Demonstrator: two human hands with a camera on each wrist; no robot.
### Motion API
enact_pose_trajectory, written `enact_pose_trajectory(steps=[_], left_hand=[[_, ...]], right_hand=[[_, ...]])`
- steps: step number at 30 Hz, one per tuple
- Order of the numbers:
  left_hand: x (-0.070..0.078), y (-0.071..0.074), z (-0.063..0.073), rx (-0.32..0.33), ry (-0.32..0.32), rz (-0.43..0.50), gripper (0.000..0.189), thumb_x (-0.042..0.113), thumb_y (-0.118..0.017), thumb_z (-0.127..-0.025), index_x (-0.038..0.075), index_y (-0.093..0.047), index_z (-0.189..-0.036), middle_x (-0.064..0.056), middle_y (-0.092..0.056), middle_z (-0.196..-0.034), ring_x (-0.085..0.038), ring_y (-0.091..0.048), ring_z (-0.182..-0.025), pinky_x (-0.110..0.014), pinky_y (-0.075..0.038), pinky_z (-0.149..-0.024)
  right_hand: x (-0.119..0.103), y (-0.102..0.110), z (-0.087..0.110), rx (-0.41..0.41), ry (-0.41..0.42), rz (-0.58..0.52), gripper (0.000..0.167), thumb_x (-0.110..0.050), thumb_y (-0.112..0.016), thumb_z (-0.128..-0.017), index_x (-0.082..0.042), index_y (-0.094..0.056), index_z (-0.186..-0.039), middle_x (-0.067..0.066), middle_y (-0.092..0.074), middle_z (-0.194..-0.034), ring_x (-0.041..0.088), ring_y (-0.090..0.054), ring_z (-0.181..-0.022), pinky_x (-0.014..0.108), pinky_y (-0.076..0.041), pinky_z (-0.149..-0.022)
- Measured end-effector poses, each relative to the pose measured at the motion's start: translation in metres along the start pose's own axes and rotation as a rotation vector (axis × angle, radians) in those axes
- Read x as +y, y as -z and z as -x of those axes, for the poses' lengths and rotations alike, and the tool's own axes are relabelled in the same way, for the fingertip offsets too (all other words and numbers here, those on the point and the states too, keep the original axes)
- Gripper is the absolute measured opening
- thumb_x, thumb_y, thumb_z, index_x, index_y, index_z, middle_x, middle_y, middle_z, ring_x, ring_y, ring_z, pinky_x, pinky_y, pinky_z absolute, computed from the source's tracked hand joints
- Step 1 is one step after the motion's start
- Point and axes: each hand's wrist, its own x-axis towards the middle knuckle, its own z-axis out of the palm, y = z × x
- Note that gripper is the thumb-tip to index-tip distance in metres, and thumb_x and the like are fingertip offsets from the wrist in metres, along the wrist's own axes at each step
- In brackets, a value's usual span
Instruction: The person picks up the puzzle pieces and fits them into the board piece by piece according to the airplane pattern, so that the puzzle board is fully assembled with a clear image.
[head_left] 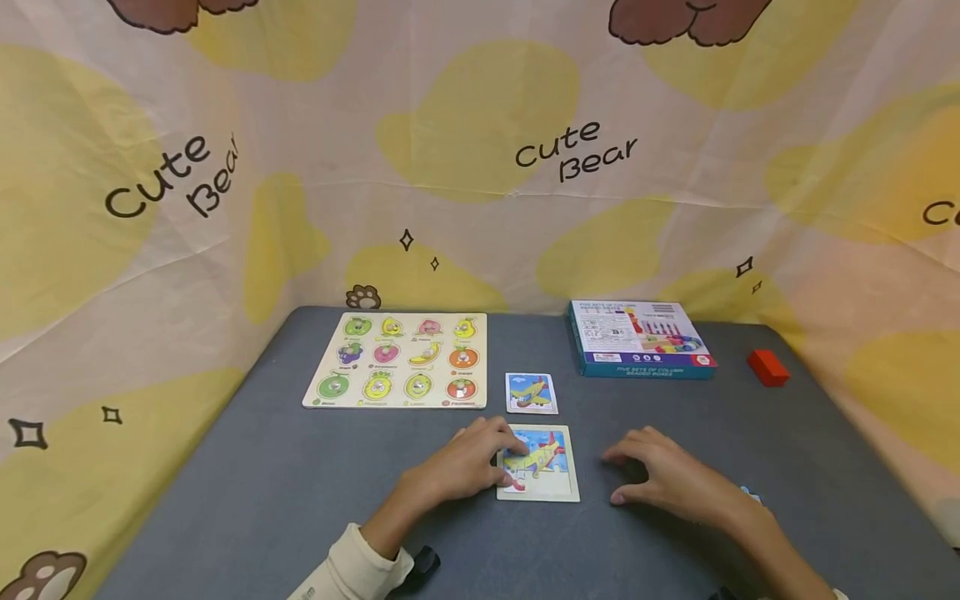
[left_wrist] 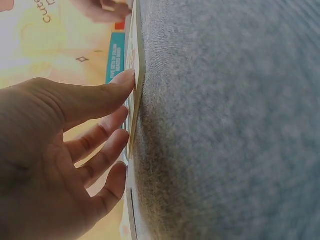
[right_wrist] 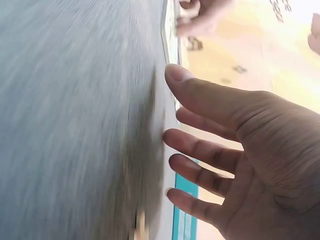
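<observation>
A small jigsaw puzzle board [head_left: 558, 487] with a yellow airplane picture lies before me, its top rows filled and pale bare wood showing at the lower right. My left hand [head_left: 468, 458] rests on its left side, thumb and forefinger spread over the pieces. In the left wrist view, the thumb [left_wrist: 107, 97] touches the board's edge and the other fingers are loosely bent. To the right of the board, my right hand [head_left: 663, 475] hovers close over the table with fingers apart, holding nothing. Behind the board lies a matching airplane picture card [head_left: 531, 393].
A fruit puzzle board [head_left: 397, 360] lies at the back left. At the back right are a teal and white box [head_left: 641, 340] and a red block [head_left: 768, 367]. Something small and blue [head_left: 751, 495] shows beside my right forearm. A printed cloth [head_left: 465, 167] hangs behind the table.
</observation>
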Motion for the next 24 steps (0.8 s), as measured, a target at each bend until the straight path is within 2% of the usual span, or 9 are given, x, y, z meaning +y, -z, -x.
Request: enact_pose_trajectory(steps=[6, 10, 14, 20, 24], left_hand=[[0.001, 0.001, 0.000, -0.010, 0.006, -0.015, 0.040, 0.016, -0.083, -0.092, 0.019, -0.076, -0.132, 0.004, -0.064, -0.126, -0.014, -0.052, -0.110, -0.040, -0.042, -0.097], [0.001, 0.001, 0.000, -0.011, 0.006, -0.020, 0.041, 0.016, -0.083, -0.092, 0.019, -0.077, -0.132, 0.003, -0.064, -0.125, -0.015, -0.052, -0.110, -0.039, -0.043, -0.097], [0.000, 0.001, 0.000, -0.006, -0.001, -0.016, 0.041, 0.015, -0.083, -0.092, 0.018, -0.077, -0.131, 0.003, -0.064, -0.123, -0.014, -0.051, -0.106, -0.035, -0.044, -0.094], [-0.001, 0.001, 0.000, -0.006, 0.004, 0.018, 0.041, 0.015, -0.084, -0.091, 0.017, -0.077, -0.131, 0.004, -0.062, -0.120, -0.012, -0.047, -0.099, -0.028, -0.042, -0.085], [-0.002, 0.001, 0.000, -0.012, 0.014, 0.026, 0.041, 0.015, -0.084, -0.092, 0.018, -0.076, -0.132, 0.005, -0.062, -0.120, -0.011, -0.047, -0.101, -0.028, -0.042, -0.086]], right_hand=[[0.026, 0.010, 0.028, 0.018, -0.037, 0.022, 0.048, -0.053, -0.086, -0.083, -0.025, -0.077, -0.121, -0.016, -0.066, -0.113, 0.012, -0.053, -0.104, 0.035, -0.050, -0.089], [0.042, 0.017, 0.045, -0.012, -0.112, 0.013, 0.052, -0.054, -0.086, -0.083, -0.023, -0.077, -0.124, -0.013, -0.066, -0.115, 0.016, -0.052, -0.107, 0.035, -0.049, -0.088], [0.054, 0.019, 0.058, -0.007, -0.163, 0.021, 0.052, -0.052, -0.086, -0.083, -0.022, -0.077, -0.124, -0.009, -0.066, -0.118, 0.021, -0.053, -0.110, 0.038, -0.049, -0.089], [0.069, 0.017, 0.076, 0.076, -0.113, 0.086, 0.044, -0.047, -0.090, -0.080, -0.023, -0.079, -0.115, -0.010, -0.066, -0.113, 0.015, -0.052, -0.104, 0.034, -0.048, -0.086], [0.077, 0.013, 0.083, 0.140, -0.080, 0.104, 0.032, -0.042, -0.092, -0.078, -0.027, -0.080, -0.104, -0.016, -0.064, -0.106, 0.005, -0.047, -0.100, 0.032, -0.046, -0.083]])
